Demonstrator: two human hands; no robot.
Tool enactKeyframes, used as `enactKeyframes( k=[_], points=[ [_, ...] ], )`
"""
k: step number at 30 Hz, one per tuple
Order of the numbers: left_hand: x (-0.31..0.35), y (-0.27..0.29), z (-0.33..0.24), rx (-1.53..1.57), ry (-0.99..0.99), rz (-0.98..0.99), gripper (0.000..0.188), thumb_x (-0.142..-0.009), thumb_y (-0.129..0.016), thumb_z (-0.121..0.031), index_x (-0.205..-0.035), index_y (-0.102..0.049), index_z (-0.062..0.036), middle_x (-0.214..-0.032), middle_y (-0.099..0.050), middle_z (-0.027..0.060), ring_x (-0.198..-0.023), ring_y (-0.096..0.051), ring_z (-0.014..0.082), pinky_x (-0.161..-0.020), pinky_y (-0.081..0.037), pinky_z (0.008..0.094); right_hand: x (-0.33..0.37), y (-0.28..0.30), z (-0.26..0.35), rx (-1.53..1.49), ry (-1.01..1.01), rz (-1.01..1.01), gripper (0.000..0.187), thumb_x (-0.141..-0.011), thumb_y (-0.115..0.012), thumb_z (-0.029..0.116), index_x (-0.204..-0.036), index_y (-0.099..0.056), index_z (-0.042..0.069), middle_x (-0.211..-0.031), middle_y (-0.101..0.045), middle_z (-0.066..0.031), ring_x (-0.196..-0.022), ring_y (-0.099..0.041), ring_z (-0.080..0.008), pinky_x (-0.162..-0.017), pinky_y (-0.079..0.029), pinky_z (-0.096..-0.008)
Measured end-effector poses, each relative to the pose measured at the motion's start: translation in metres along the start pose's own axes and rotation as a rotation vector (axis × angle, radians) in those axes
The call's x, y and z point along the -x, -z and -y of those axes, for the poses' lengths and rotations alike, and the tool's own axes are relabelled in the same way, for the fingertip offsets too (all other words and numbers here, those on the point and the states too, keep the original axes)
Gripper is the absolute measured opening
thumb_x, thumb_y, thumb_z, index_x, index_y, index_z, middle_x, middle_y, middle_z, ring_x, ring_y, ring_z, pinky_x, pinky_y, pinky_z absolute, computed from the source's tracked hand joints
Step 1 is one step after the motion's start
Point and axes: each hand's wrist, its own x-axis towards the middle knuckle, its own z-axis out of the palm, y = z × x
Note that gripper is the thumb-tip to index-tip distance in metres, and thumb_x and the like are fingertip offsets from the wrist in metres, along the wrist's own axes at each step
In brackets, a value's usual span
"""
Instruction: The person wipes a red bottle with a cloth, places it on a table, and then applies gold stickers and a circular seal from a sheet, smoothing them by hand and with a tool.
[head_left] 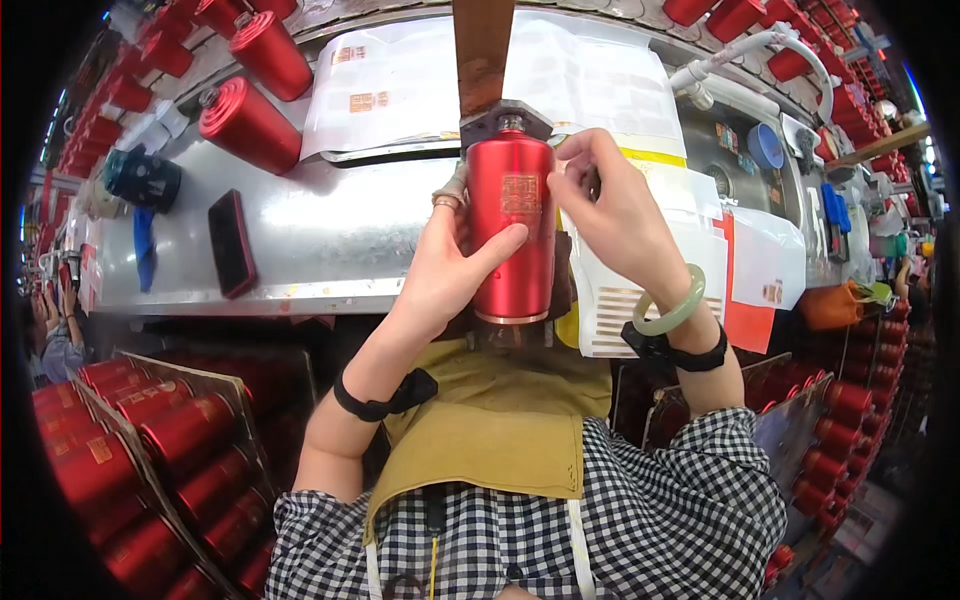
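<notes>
A shiny red bottle point(510, 260) lies in front of me with its clear neck pointing away, and a square gold label point(521, 194) is on its upper face. My left hand point(455, 265) grips its left side, the thumb resting across the front. Close by the bottle's upper right edge, my right hand point(620, 210) has its thumb and fingers pinched together. Whatever they may hold is too small or hidden to make out. The bottle's neck meets a dark metal bracket point(535, 116) at the foot of a brown upright bar point(484, 50).
Two red bottles point(250, 122) and a dark phone point(232, 243) lie on the metal bench point(330, 240) at left. Label sheets point(375, 80) cover its far side. A sink with a white tap point(740, 45) is at right. Crates of red bottles point(170, 430) flank me.
</notes>
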Motion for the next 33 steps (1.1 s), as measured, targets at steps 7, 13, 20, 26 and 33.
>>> enactKeyframes(
  k=[7,13,20,26,33],
  points=[
    [0.007,-0.003,-0.002,-0.005,0.029,-0.051,0.079,-0.091,-0.080,-0.015,-0.151,-0.033,0.0061,-0.140,-0.056,0.0164,-0.129,-0.057,0.0215,-0.109,-0.048,0.0383,-0.001,-0.043,-0.014,-0.480,-0.090,-0.187,0.040,-0.092,-0.079,0.029,-0.105,-0.055,0.000,-0.099,-0.063,-0.0079,-0.087,-0.058,-0.0126,-0.078,-0.050,-0.0288],
    [0.007,0.002,0.001,0.015,0.073,-0.045,0.078,-0.091,-0.078,-0.009,-0.153,-0.033,0.0047,-0.143,-0.053,0.0145,-0.131,-0.055,0.0210,-0.111,-0.045,0.0376,-0.001,-0.045,-0.009,-0.670,-0.083,-0.189,0.037,-0.089,-0.082,0.020,-0.102,-0.054,0.000,-0.097,-0.063,-0.0067,-0.086,-0.059,-0.0101,-0.073,-0.050,-0.0249],
    [0.007,0.001,0.001,0.053,0.066,-0.050,0.081,-0.090,-0.081,-0.016,-0.151,-0.033,0.0060,-0.141,-0.055,0.0163,-0.129,-0.057,0.0216,-0.109,-0.048,0.0380,-0.001,-0.048,-0.008,-0.625,-0.048,-0.219,0.037,-0.089,-0.082,0.020,-0.100,-0.052,0.001,-0.094,-0.063,-0.0063,-0.085,-0.060,-0.0095,-0.072,-0.050,-0.0250],
    [0.007,0.001,0.003,0.052,0.066,-0.052,0.080,-0.090,-0.081,-0.015,-0.151,-0.032,0.0050,-0.141,-0.055,0.0155,-0.129,-0.057,0.0208,-0.109,-0.048,0.0376,-0.001,-0.051,-0.007,-0.655,-0.042,-0.232,0.035,-0.091,-0.081,0.020,-0.100,-0.053,0.000,-0.093,-0.062,-0.0054,-0.084,-0.058,-0.0088,-0.072,-0.049,-0.0246],
    [0.004,0.008,-0.002,0.210,0.103,-0.020,0.077,-0.096,-0.075,-0.016,-0.154,-0.029,0.0061,-0.144,-0.053,0.0170,-0.131,-0.056,0.0213,-0.111,-0.047,0.0370,-0.001,-0.043,-0.013,-0.638,-0.125,-0.205,0.032,-0.094,-0.078,0.027,-0.099,-0.059,0.002,-0.090,-0.061,-0.0016,-0.083,-0.055,-0.0066,-0.070,-0.046,-0.0234]
  ],
)
